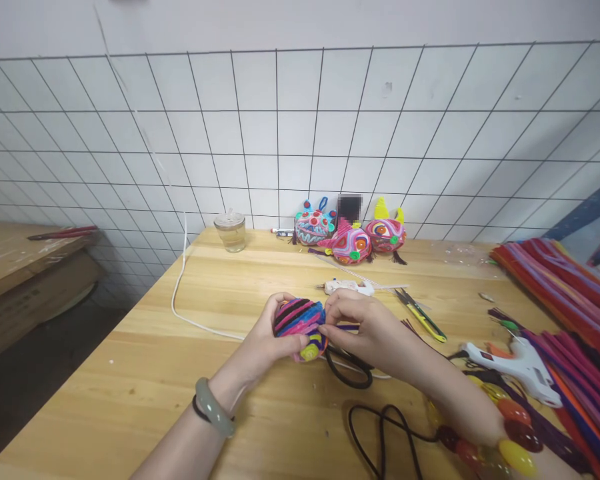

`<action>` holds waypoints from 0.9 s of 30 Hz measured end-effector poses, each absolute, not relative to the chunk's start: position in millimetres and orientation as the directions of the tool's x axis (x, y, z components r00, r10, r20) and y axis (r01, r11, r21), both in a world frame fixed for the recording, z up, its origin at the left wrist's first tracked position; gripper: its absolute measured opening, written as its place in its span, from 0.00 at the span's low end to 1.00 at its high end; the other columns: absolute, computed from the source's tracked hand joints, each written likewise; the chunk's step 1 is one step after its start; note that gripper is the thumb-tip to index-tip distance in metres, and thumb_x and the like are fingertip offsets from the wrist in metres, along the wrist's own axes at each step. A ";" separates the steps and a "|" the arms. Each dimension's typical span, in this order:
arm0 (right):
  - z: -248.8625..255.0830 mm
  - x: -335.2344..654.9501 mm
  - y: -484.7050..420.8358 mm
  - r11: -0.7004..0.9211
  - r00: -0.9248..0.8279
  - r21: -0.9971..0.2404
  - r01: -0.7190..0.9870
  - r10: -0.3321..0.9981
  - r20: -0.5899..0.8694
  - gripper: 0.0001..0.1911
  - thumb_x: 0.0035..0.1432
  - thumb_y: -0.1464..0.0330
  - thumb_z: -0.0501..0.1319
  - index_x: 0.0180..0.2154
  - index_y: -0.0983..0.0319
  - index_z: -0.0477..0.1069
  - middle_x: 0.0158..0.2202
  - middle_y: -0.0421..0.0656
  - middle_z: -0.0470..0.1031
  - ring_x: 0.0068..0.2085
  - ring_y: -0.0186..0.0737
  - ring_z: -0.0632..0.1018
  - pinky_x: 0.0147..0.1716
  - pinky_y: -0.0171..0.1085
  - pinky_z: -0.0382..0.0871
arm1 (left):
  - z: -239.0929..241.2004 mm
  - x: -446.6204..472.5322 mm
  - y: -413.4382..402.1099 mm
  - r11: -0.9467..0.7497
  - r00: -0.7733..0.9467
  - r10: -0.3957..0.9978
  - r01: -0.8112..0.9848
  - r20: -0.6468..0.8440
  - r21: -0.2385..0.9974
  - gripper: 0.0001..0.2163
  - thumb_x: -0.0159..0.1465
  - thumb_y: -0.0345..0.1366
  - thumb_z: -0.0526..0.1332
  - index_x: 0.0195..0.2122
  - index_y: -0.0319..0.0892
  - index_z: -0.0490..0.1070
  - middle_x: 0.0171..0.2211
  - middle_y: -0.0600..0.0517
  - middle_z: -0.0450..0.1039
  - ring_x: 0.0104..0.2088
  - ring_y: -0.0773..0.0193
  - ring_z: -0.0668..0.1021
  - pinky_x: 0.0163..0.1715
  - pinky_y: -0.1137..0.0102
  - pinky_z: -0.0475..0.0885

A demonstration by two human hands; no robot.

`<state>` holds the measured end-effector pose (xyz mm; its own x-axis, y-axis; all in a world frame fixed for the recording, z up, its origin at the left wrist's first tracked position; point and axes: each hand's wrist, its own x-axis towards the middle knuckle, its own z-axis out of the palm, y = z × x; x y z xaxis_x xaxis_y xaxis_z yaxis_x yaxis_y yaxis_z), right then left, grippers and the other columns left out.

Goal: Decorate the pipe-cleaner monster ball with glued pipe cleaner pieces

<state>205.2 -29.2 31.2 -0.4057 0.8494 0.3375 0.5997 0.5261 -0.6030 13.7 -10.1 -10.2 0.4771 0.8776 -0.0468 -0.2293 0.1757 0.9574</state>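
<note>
A rounded craft piece, wound in fuzzy pink, black, blue and yellow pipe cleaners, is raised a little over the wooden table. My left hand wraps it from the left, thumb across its lower front. At its right edge, my right hand has thumb and forefinger pinched on a dark purple pipe cleaner, most of which the fingers hide. Black cord loops below the right hand. Just behind the hands lies a white glue gun.
Three finished-looking fuzzy creatures, one a blue one, stand by the tiled wall. A glass cup is at the back left. To the right lie a yellow-black cutter, another glue gun and pipe cleaner bundles. A white cable crosses the table.
</note>
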 end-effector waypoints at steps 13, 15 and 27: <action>35.9 196.3 -34.5 0.482 -0.330 -0.641 0.597 0.876 0.351 0.10 0.54 0.75 0.61 0.23 0.60 0.66 0.30 0.41 0.70 0.34 0.38 0.72 0.36 0.37 0.65 | -13.3 17.4 -11.8 0.226 0.438 0.896 -0.295 -0.079 0.928 0.25 0.49 0.33 0.67 0.45 0.47 0.57 0.44 0.49 0.67 0.40 0.59 0.73 0.25 0.73 0.68; 36.1 195.3 -35.1 0.475 -0.316 -0.645 0.599 0.880 0.355 0.10 0.54 0.75 0.60 0.22 0.60 0.66 0.30 0.41 0.70 0.34 0.38 0.72 0.36 0.37 0.65 | -13.5 18.2 -12.4 0.224 0.429 0.900 -0.302 -0.078 0.927 0.25 0.49 0.33 0.67 0.45 0.47 0.57 0.43 0.49 0.67 0.38 0.60 0.73 0.24 0.73 0.68; 36.5 204.3 -31.2 0.486 -0.322 -0.668 0.563 0.874 0.364 0.11 0.53 0.75 0.62 0.21 0.60 0.66 0.30 0.41 0.71 0.35 0.38 0.73 0.37 0.38 0.66 | -5.7 15.7 -14.9 0.304 0.512 0.856 -0.395 -0.067 0.867 0.18 0.54 0.32 0.64 0.44 0.47 0.62 0.45 0.49 0.69 0.42 0.58 0.73 0.33 0.68 0.69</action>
